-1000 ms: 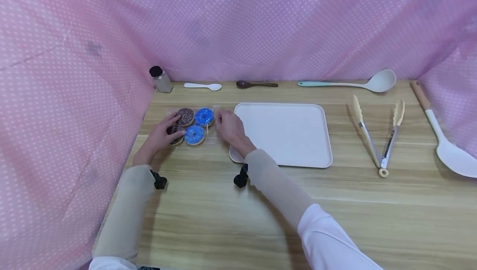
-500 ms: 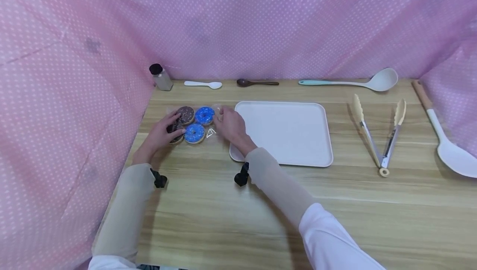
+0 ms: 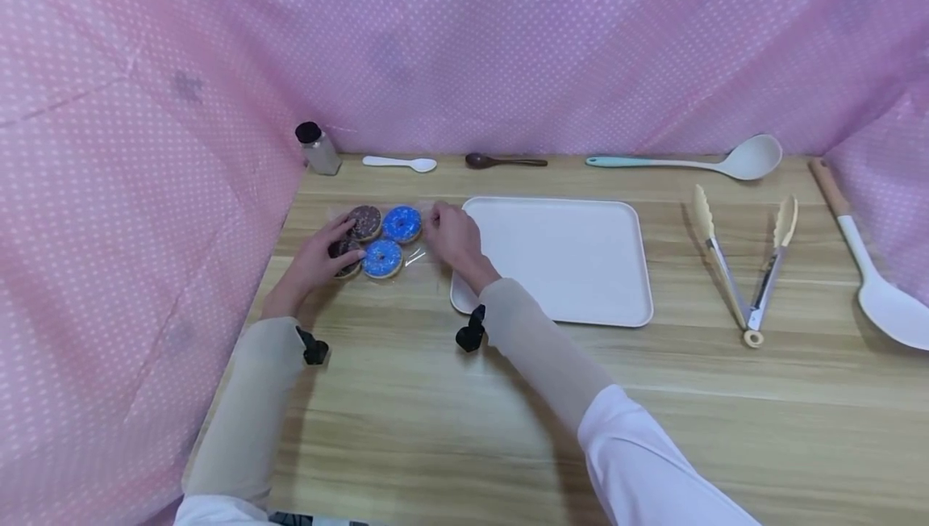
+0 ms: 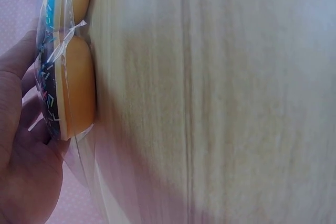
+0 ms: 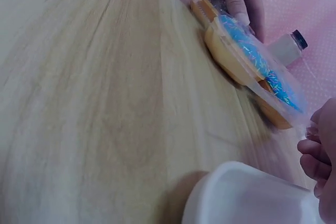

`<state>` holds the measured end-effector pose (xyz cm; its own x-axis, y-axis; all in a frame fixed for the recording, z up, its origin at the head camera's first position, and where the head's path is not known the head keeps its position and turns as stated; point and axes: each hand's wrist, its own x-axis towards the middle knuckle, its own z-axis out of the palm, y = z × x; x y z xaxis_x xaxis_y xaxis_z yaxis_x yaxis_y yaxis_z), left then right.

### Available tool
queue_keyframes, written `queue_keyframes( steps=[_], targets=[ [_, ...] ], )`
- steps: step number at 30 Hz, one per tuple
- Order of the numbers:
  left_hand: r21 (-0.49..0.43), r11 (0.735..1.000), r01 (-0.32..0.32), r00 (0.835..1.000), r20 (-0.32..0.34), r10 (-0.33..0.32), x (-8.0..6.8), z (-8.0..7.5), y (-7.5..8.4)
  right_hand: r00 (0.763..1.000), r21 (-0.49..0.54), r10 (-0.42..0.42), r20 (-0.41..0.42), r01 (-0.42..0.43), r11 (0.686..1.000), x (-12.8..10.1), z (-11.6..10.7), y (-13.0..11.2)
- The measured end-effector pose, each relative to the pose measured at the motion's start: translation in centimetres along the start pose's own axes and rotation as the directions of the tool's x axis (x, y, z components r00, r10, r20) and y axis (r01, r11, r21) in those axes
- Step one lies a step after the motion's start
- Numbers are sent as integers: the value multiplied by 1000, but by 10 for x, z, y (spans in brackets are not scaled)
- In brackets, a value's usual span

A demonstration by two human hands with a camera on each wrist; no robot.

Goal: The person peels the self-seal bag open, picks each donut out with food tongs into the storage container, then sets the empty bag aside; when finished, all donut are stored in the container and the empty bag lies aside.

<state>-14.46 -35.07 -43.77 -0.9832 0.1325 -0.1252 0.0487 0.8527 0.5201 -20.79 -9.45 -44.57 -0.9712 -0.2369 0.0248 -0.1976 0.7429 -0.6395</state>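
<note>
A clear plastic bag (image 3: 415,256) lies on the wooden table and holds two blue-iced donuts (image 3: 402,223) and two chocolate-iced donuts (image 3: 365,222). My left hand (image 3: 319,256) grips the bag's left side, fingers over the chocolate donuts. In the left wrist view the hand (image 4: 21,156) curls round a bagged donut (image 4: 73,93). My right hand (image 3: 450,235) pinches the bag's right end beside the white tray (image 3: 581,268). In the right wrist view my right fingers (image 5: 320,150) sit at the plastic's edge, past the bagged donuts (image 5: 247,51).
Metal tongs (image 3: 747,268) with cream tips lie right of the tray, and a large white spoon (image 3: 871,284) lies at the far right. Along the back are a shaker bottle (image 3: 315,147), a small white spoon (image 3: 399,163), a brown spoon (image 3: 501,160) and a ladle (image 3: 726,161). Pink dotted cloth walls surround the table.
My right hand has shifted a little along the bag's right end, and a fold of plastic now shows beside the lower blue donut. My left hand has stayed put.
</note>
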Motion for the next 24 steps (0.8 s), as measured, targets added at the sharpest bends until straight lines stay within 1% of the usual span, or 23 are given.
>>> queue_keyframes(
  steps=[7,11,13,18,21,24],
  targets=[
    [5,1000,-7,1000,-1,7,3,1,0,996,88,67,-63,-62,994,-3,-2,2],
    [9,1000,-5,1000,-2,5,3,0,1,992,102,92,-88,-83,991,-3,-3,6],
    [8,1000,0,1000,0,0,2,-1,2,992,98,97,-81,-89,991,-3,-5,8],
    [9,1000,3,1000,-4,-3,1,-2,4,994,105,101,-33,-98,990,-5,-7,12],
    [17,1000,-4,1000,1,4,0,-1,4,995,98,96,-32,-92,991,-6,-7,16],
    [31,1000,4,1000,14,-5,-1,-1,5,995,98,91,-39,-87,991,-9,-7,19]
  ],
)
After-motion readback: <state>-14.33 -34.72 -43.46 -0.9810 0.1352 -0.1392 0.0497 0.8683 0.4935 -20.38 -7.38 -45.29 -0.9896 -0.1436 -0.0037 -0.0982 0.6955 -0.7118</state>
